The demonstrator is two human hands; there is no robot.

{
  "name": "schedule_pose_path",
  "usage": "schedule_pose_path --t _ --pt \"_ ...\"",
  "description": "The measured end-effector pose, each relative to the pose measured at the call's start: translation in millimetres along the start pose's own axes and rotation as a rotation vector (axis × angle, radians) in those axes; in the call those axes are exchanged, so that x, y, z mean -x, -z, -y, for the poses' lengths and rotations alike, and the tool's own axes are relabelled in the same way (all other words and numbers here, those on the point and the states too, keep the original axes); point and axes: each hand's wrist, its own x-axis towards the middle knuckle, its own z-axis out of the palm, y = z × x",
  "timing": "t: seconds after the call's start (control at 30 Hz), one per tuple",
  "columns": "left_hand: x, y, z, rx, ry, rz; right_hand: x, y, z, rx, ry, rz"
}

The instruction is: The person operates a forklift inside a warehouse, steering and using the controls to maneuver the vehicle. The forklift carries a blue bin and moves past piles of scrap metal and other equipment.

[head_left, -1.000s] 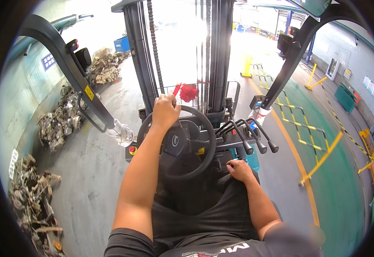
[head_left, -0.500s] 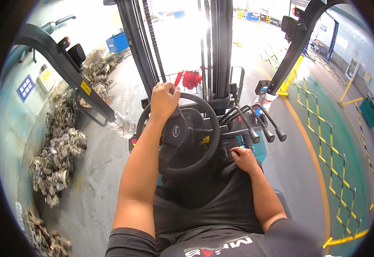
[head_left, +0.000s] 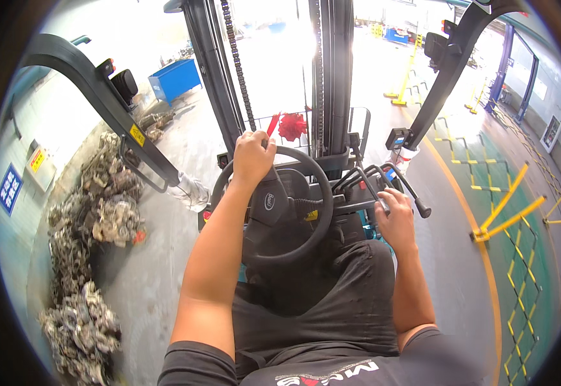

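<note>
I am seated at the controls of a forklift. My left hand (head_left: pixel 253 159) is closed at the upper left of the black steering wheel (head_left: pixel 327 215), its fingers curled over the rim. To the right of the wheel, my right hand (head_left: pixel 396 215) is closed around the knob end of the hydraulic control levers (head_left: pixel 373 177); the fingers hide how many it holds. The outermost lever's black knob (head_left: pixel 424 211) shows beside that hand. Beyond the wheel, a red ribbon rosette (head_left: pixel 292 127) hangs in front of the dark mast (head_left: pixel 335 77).
Piles of greasy metal engine parts (head_left: pixel 78 328) line the left wall. A blue bin (head_left: pixel 175 80) stands farther ahead on that side. To the right are an orange floor line (head_left: pixel 467 222), yellow posts (head_left: pixel 508 199) and black-and-yellow folding barriers (head_left: pixel 521 302). Dark overhead-guard pillars (head_left: pixel 444 80) flank the mast.
My right hand has gone from my thigh up to the levers and closed there. The forklift has moved forward: the bin looks nearer and the piles have shifted. My left hand stays on the wheel.
</note>
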Motion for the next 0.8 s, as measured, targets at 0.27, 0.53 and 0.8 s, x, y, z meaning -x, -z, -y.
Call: schedule_pose_path --t 0.27,0.53,0.8 --pt "-300.2 -274.6 263.3 -0.006 -0.02 0.113 -302.0 -414.7 -113.1 -0.148 -0.222 0.154" --pt "-609.3 -549.1 525.3 0.088 -0.068 0.18 -623.4 -771.0 -222.4 -0.261 -0.238 0.121" --pt "-956.8 -734.3 898.7 0.057 0.075 0.059 -963.2 -1140.5 -281.5 -0.27 -0.218 0.059"
